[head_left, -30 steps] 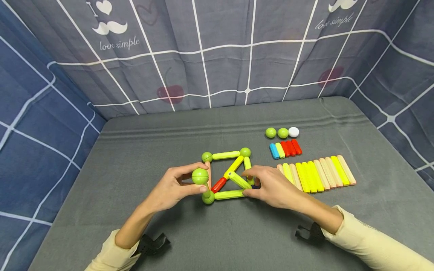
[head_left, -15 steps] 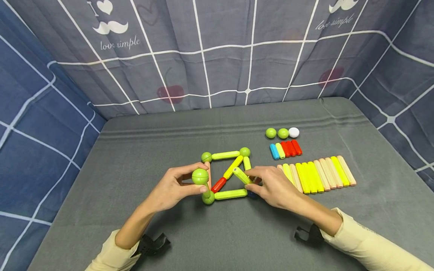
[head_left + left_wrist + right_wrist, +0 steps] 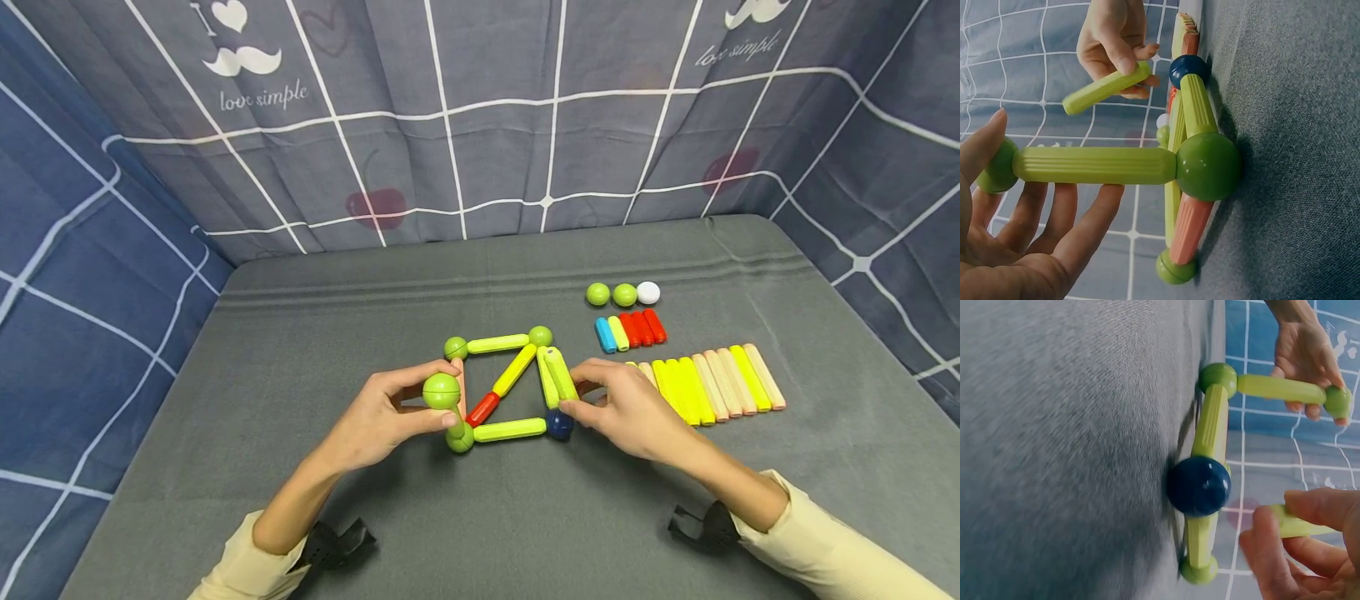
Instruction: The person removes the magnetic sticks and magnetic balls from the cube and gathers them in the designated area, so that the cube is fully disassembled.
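My left hand [image 3: 393, 415] grips an upright yellow-green building stick [image 3: 1094, 165] topped by a green ball [image 3: 442, 391]. This stick rises from the near left corner ball [image 3: 1209, 166] of a flat four-sided frame. Green balls mark three of the frame's corners, and a navy ball [image 3: 559, 424] forms the near right one. A yellow stick [image 3: 515, 369] and a red stick [image 3: 482, 409] make its diagonal. Between thumb and fingers, my right hand [image 3: 633, 408] pinches a loose yellow-green stick [image 3: 1104, 92], tilted above the frame's right side and apart from the navy ball.
Right of the frame lies a row of long yellow and wooden sticks [image 3: 720, 383]. Behind it are several short coloured sticks [image 3: 637, 327], then two green balls [image 3: 624, 295] and a white ball [image 3: 648, 292]. Patterned curtains [image 3: 495, 108] surround the grey cloth-covered table [image 3: 480, 525].
My right hand has lifted the loose stick, turned it from pointing left to pointing away, and moved right, uncovering the navy ball. My left hand stays in place.
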`<state>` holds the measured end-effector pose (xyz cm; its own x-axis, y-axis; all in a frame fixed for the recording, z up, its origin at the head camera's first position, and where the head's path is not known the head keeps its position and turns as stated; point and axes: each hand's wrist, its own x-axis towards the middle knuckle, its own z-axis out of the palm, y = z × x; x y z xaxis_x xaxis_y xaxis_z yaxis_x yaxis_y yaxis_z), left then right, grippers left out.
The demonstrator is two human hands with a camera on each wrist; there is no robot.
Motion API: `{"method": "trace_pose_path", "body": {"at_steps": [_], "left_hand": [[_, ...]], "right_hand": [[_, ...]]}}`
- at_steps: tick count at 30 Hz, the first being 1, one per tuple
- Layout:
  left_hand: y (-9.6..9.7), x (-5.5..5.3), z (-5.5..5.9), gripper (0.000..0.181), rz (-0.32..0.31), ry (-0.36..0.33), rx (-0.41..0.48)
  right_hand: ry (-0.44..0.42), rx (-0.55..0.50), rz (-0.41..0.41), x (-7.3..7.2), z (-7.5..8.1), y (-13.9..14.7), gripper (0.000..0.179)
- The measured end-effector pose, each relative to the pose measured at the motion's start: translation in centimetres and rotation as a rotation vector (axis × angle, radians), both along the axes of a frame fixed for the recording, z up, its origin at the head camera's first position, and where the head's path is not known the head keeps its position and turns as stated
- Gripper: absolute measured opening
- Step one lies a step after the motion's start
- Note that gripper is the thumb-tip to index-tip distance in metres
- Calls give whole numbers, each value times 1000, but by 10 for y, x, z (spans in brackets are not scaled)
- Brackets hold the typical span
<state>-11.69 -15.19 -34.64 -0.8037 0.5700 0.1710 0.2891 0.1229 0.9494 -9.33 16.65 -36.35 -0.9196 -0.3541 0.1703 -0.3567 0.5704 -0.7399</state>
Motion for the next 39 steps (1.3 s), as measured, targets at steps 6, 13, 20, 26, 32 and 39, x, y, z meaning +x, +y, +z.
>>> {"method": "trace_pose_path", "body": {"at_steps": [6, 13, 20, 26, 32, 39], "left_hand": [[0, -1, -1, 43, -2, 11, 6], [-2, -1, 0, 44, 1, 10, 0], [-3, 0, -1, 42, 6, 14, -1], [-3, -1, -1, 41, 5, 28, -3], [-2, -2, -1, 41, 5, 29, 4], [-1, 0, -1, 42, 20, 20, 1]], "right_hand": [[-80, -103, -24, 6, 4, 15, 27], [-145, -202, -23, 12, 5, 31, 70], [-131, -212, -18, 18, 4, 53, 76], [-54, -108, -124, 21, 5, 81, 72], [46, 32, -246, 21, 1, 111, 66], [72, 192, -395, 22, 1, 155, 64]]}}
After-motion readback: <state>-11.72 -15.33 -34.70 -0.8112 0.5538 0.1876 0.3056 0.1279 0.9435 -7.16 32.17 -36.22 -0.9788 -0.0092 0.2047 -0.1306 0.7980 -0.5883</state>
